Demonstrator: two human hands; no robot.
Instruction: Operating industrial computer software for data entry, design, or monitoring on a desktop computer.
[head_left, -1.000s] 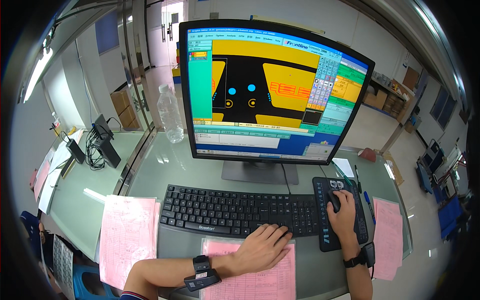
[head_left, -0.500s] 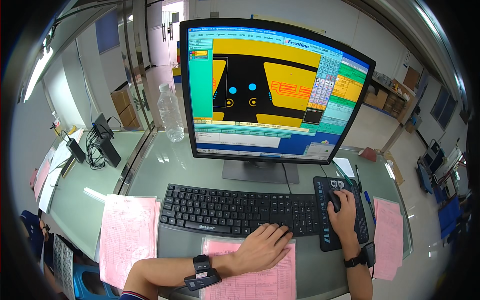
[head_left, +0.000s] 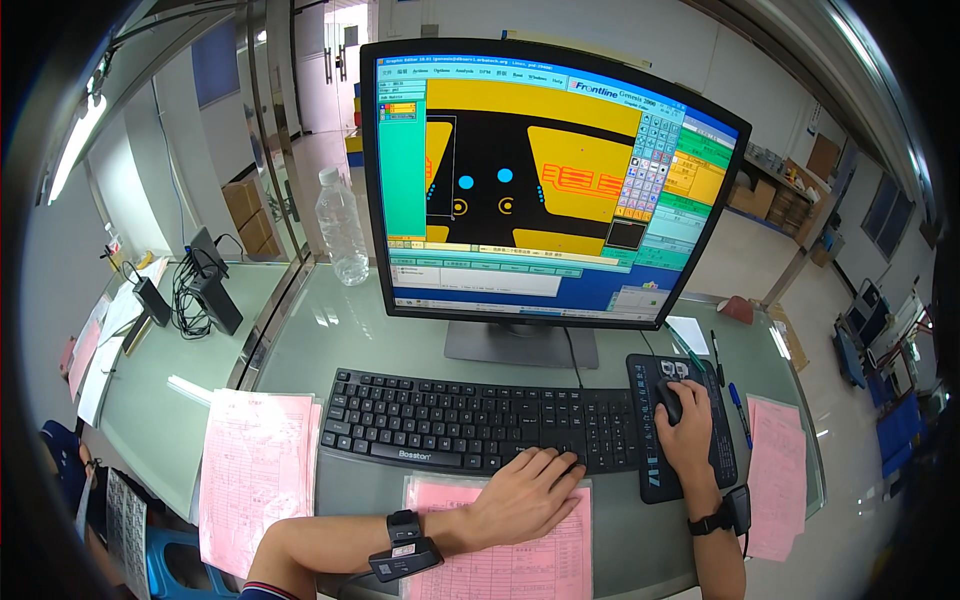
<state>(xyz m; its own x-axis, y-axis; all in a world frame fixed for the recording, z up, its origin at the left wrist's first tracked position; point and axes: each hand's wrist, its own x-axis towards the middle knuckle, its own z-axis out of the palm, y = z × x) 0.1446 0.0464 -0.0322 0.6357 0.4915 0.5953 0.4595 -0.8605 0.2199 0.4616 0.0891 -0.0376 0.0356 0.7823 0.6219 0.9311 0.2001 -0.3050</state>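
Left hand (head_left: 525, 495) lies palm down, fingers loosely spread, gripping nothing; its fingertips rest on the near edge of the black keyboard (head_left: 470, 420) toward its right end, and the heel of the hand lies on a pink printed form (head_left: 510, 555) set at the near edge of the desk. Right hand (head_left: 685, 430) is cupped over a dark mouse (head_left: 668, 398), fingers curved down around it, the mouse mostly covered. The mouse sits on a black mouse pad (head_left: 715, 430) just right of the keyboard, the two nearly touching.

The glass desk (head_left: 380, 320) is curved along its right and near edges. Open surface lies between the keyboard and the monitor stand (head_left: 520, 345), and to the far left around a clear plastic water bottle (head_left: 342, 230), standing upright just left of the monitor (head_left: 540, 190). The screen shows a yellow and black drawing with teal side panels.

A second pink form (head_left: 255, 465) lies left of the keyboard, its corner just beside the keyboard's left end. A third pink sheet (head_left: 775, 475) lies at the right edge of the desk, right of the mouse pad, with pens (head_left: 738, 410) between them. On the adjoining left-hand surface stand black devices with coiled cables (head_left: 190, 295) and loose papers (head_left: 105, 335). Brown cartons (head_left: 248, 215) stand on the floor, far left.
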